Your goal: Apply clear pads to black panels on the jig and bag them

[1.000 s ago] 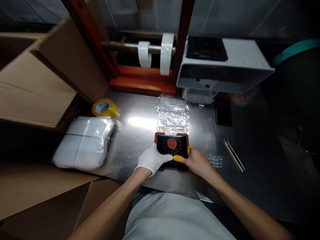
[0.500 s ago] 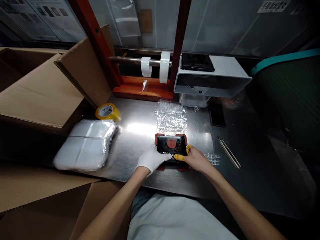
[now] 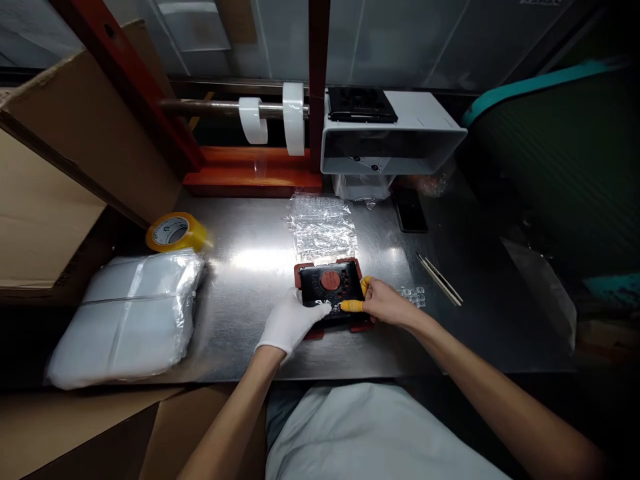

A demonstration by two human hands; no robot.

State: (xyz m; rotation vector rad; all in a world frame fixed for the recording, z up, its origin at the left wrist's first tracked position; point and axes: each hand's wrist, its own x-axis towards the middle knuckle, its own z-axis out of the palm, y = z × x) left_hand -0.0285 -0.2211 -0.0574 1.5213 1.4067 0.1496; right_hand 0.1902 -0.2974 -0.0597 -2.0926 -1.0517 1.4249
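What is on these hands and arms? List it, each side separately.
The left hand wears a white fabric glove. The right hand has no glove, only yellow finger cots on two fingers. The left forearm and right forearm are bare, with no sleeves, watches or bands showing.
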